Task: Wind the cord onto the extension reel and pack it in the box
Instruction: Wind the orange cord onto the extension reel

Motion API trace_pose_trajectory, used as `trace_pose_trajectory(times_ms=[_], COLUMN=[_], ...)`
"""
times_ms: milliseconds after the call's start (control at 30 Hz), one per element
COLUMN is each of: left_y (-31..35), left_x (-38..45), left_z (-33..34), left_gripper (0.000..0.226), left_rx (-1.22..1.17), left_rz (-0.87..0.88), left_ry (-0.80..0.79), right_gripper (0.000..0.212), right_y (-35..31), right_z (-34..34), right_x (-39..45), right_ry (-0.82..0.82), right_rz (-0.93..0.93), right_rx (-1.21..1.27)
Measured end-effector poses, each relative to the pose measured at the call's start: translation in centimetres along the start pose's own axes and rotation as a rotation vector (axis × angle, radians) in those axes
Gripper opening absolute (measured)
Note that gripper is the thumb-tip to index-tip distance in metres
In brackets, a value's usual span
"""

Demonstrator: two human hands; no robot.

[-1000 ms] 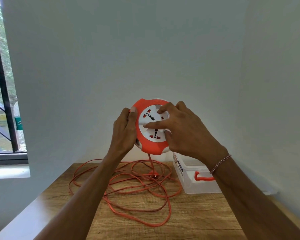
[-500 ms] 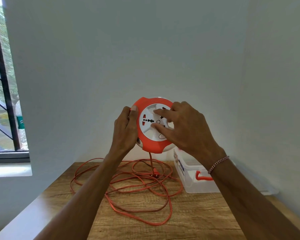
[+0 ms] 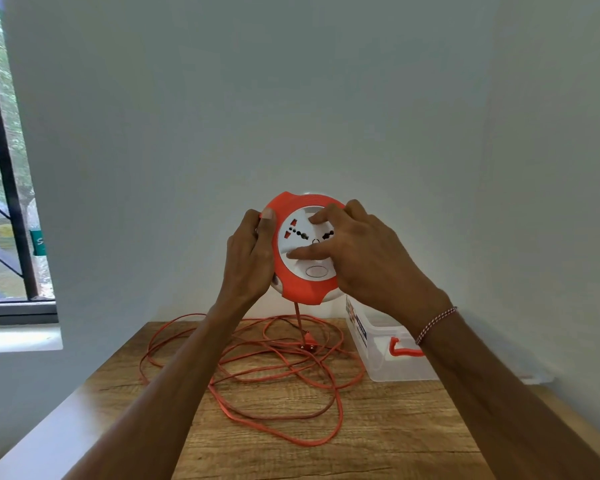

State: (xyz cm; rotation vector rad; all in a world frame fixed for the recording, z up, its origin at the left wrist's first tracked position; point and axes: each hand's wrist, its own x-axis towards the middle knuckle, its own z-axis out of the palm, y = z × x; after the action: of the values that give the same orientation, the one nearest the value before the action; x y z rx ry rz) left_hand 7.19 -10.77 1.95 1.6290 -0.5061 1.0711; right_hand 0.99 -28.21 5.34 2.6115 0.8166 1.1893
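I hold a round orange extension reel (image 3: pixel 300 285) with a white socket face upright above the table. My left hand (image 3: pixel 248 258) grips its left rim, thumb on the orange front. The fingers of my right hand (image 3: pixel 357 258) press on the white centre disc, partly hiding the sockets. An orange cord (image 3: pixel 278 379) hangs from the bottom of the reel and lies in loose tangled loops on the wooden table (image 3: pixel 395 445), with its plug (image 3: pixel 308 342) among them. A clear plastic box (image 3: pixel 381 362) with an orange handle stands at the right, partly behind my right wrist.
White walls close in behind and to the right of the table. A barred window (image 3: pixel 4 202) and its sill are at the left. The box lid seems to lie behind the box at the right wall.
My right hand's fingers have turned the white centre disc; the socket markings have rotated and an oval button now shows at the bottom. The loops on the table have shifted slightly.
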Motion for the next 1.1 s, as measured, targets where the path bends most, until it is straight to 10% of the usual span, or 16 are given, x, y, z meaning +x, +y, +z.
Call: trace_pose_trajectory(times_ms=[500, 767, 1100], left_y=[-0.3, -0.2, -0.2], left_x=[-0.1, 0.1, 0.0], left_z=[0.3, 0.1, -0.1], left_gripper=[0.033, 0.034, 0.038], left_rx=[0.024, 0.043, 0.041], left_rz=[0.008, 0.006, 0.012], left_ry=[-0.016, -0.004, -0.019], right_gripper=[0.039, 0.052, 0.059], right_y=[0.4, 0.3, -0.3], right_z=[0.8, 0.1, 1.1], right_x=[0.2, 0.0, -0.3], right_ry=[0.292, 0.01, 0.101], right_rz=[0.163, 0.008, 0.07], right_rx=[0.227, 0.14, 0.053])
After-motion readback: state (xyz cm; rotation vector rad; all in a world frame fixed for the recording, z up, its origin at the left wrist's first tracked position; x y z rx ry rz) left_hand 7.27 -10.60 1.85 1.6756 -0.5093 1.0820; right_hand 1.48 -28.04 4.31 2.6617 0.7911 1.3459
